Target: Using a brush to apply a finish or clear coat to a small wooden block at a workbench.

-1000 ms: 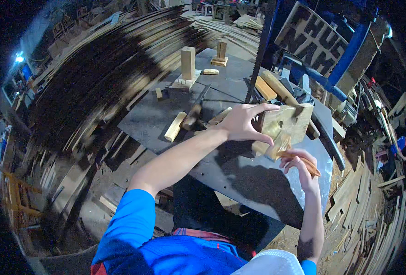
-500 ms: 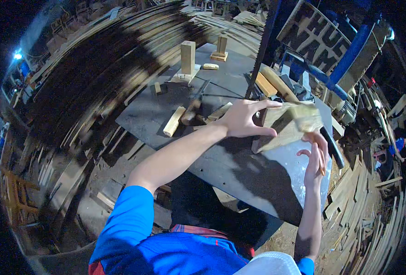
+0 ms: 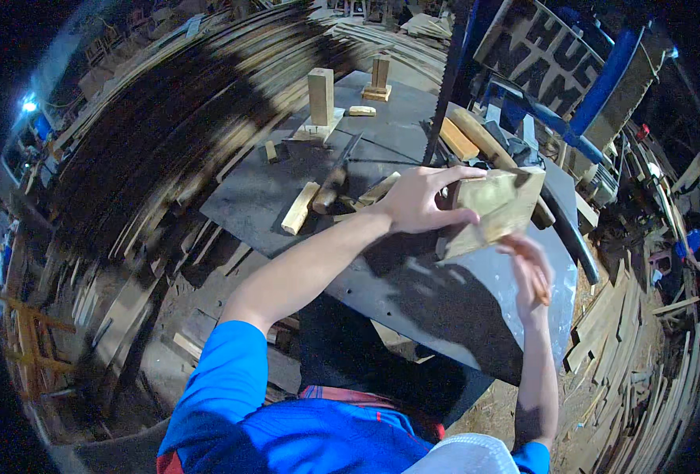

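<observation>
A wooden block [image 3: 526, 207] with a broad pale face stands tilted at the right part of the grey metal table [image 3: 342, 272]. My left hand [image 3: 417, 201] grips its left edge, thumb and forefinger spread across the near face. Over that face lies a smeared pale patch, whose shape I cannot make out. Just below the block's lower edge is my right hand [image 3: 530, 272], fingers bent and blurred by motion. Whether it touches or holds anything is unclear. Near my left forearm are a short wooden piece [image 3: 299, 208] and a dark-handled tool [image 3: 332, 188].
A toothed saw blade [image 3: 442, 103] rises beyond my left hand. Wooden posts on bases [image 3: 321, 99] stand at the table's far end. An orange-brown wood piece [image 3: 459, 141] and a dark bar [image 3: 575, 237] lie on the right. Stacked boards [image 3: 200, 103] fill the left.
My right hand has moved slightly left and down, away from the block's right side. The block's pale face has turned more toward me. My left hand has stayed nearly still.
</observation>
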Demonstrator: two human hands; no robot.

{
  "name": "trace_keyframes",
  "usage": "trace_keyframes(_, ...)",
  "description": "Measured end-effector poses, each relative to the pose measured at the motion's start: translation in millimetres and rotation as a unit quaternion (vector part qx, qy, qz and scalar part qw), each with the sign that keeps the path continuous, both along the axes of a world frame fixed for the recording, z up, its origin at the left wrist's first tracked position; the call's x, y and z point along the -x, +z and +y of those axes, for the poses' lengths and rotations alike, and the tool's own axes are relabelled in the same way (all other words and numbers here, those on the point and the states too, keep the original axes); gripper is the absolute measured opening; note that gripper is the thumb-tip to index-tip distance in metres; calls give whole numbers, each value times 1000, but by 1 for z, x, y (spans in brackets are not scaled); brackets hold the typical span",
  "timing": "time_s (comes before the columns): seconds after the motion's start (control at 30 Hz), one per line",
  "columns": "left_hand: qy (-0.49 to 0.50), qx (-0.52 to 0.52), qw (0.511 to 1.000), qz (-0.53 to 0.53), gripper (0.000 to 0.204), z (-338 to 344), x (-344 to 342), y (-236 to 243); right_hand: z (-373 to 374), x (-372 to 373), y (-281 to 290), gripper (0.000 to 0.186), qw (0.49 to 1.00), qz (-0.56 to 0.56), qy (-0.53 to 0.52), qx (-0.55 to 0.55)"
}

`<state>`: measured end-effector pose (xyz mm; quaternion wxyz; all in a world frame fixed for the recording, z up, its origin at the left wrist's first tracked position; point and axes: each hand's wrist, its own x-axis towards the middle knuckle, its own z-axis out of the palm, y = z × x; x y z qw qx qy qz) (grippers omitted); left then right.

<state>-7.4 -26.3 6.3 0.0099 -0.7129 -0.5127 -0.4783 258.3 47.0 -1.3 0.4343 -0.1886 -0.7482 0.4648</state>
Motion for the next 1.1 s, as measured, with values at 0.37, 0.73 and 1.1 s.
trace_keyframes(0.37,24,10,999,-23,39,-2,-7,5,8,4,2,27,993,35,-108,-41)
trace_keyframes(0.73,10,-15,999,-43,37,2,-7,1,8,-4,1,19,994,-21,-50,-91)
trace_keyframes(1.1,20,31,998,-46,37,-3,-5,5,4,-3,2,19,981,-118,153,-36)
